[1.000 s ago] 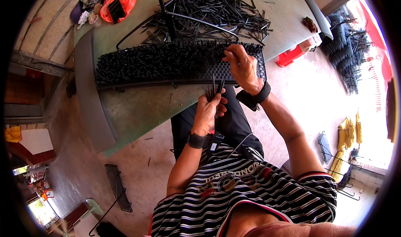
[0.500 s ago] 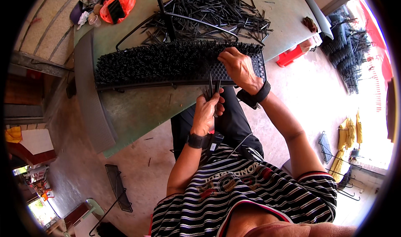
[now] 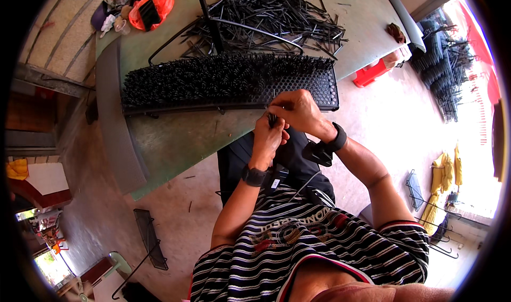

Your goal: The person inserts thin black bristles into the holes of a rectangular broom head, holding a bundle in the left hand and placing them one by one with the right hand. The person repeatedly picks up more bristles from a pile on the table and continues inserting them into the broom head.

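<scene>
My left hand (image 3: 268, 138) is closed round a small bunch of thin black strips (image 3: 272, 120), held just off the near edge of a long perforated black tray (image 3: 319, 93). Over it, my right hand (image 3: 299, 110) pinches at the top of the bunch, its thumb and forefinger meeting there. Short black bristle-like strips (image 3: 197, 83) stand packed in the tray's holes over the left part and along the far edge. Bare holes show toward the right end. A black wire frame (image 3: 255, 28) rises behind the tray.
A heap of loose black strips (image 3: 271, 19) lies beyond the tray on the green table (image 3: 175, 163). An orange bag (image 3: 164, 3) with a dark phone-like slab sits at the far left. A red stool (image 3: 370, 74) stands right of the table. Another mesh tray (image 3: 150, 238) rests on the floor.
My right hand has come back from the tray's bare right part to the bunch in my left hand. The left hand has barely moved.
</scene>
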Available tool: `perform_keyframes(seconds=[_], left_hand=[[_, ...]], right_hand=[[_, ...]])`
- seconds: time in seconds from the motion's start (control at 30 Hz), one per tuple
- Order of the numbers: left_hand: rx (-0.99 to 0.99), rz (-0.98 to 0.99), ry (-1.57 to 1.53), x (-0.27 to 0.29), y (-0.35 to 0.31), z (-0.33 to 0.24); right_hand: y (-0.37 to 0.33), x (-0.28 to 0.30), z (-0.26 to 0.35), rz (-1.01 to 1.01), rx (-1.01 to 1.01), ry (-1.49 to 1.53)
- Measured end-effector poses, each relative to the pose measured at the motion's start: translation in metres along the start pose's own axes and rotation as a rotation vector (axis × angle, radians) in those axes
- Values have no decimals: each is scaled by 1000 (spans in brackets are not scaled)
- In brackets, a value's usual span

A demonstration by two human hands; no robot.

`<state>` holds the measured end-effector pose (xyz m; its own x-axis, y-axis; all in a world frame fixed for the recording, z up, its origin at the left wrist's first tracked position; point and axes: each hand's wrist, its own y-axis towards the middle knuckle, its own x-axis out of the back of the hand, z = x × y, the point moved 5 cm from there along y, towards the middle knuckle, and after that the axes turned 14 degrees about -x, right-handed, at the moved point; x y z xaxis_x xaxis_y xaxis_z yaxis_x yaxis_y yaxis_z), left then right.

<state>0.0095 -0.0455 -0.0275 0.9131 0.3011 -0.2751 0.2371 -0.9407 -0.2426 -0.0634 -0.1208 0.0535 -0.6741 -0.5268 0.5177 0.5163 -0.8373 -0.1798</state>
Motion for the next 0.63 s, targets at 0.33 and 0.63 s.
perform_keyframes(seconds=[0.33, 0.63], left_hand=[[8, 68, -80, 6, -3, 9], [33, 32, -67, 9, -5, 7]], right_hand=[[11, 38, -2, -451, 77, 494], [21, 24, -4, -469, 296, -34]])
